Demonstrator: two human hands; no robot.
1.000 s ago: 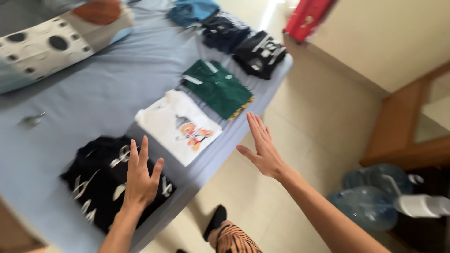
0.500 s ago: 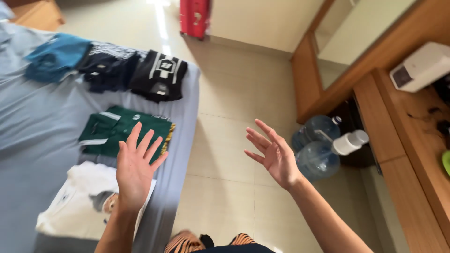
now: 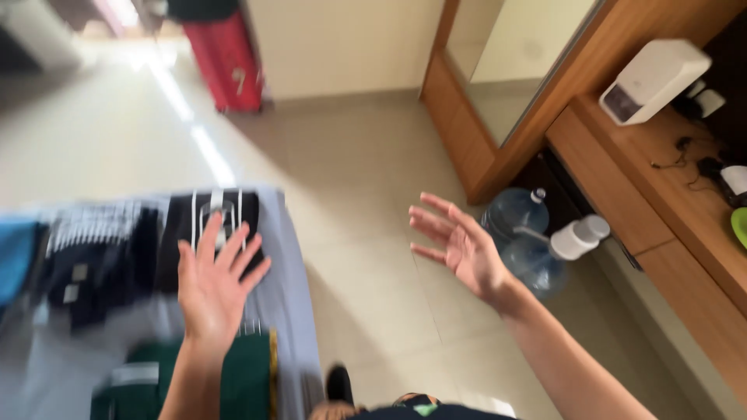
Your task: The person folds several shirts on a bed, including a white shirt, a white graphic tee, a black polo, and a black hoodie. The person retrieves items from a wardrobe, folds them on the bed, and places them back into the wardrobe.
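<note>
Both hands stayed empty, fingers spread wide: left hand (image 3: 212,289) now over the black striped shirt (image 3: 208,233) at the bed's (image 3: 292,327) far end, past the green one; right hand (image 3: 461,247) above floor.

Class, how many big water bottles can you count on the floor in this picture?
2. One water bottle stands beside the wooden cabinet; the other water bottle lies just in front of it. More may be hidden.

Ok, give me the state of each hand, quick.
Left hand: open, fingers spread, empty, above the folded black shirt.
Right hand: open, empty, over the floor.
</note>
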